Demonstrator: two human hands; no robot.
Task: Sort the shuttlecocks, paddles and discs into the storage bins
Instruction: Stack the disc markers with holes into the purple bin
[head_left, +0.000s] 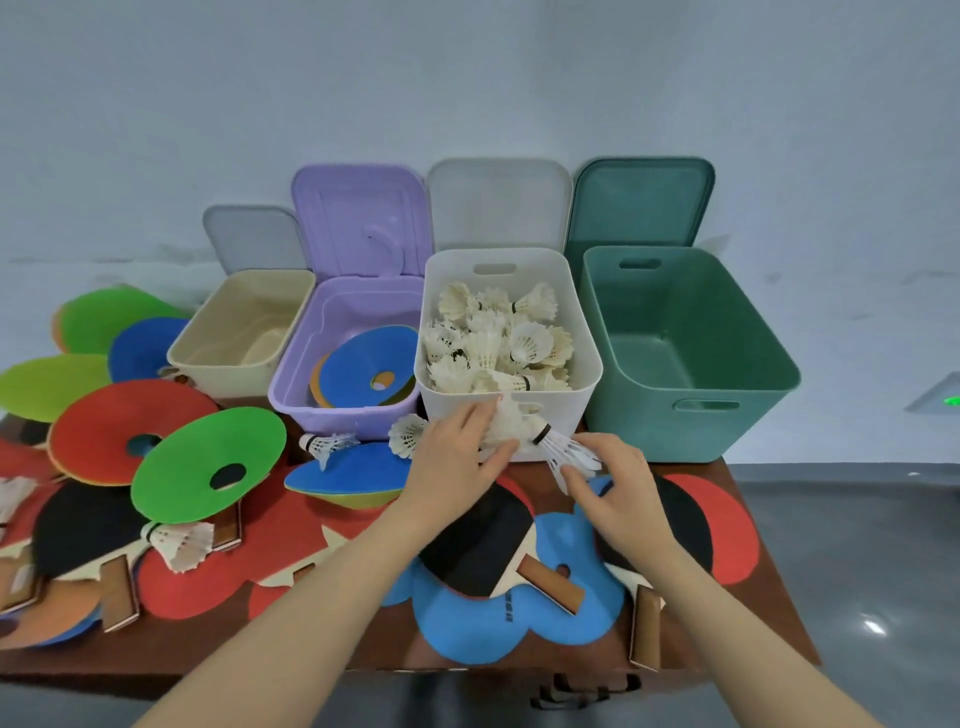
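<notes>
Bright, even, soft light fills the scene with only faint shadows under the bins (691, 358), a small glare spot shines on the floor (872, 626) at lower right, and the wide-angle lens bends the edges while detail looks slightly soft throughout.

matt plastic bins (691, 358), feathered shuttlecocks (493, 338)

Brown desk (171, 654), four open bins (685, 364) along back, discs (208, 467), paddles (488, 545) & loose shuttlecocks (182, 543) scattered in front
</notes>
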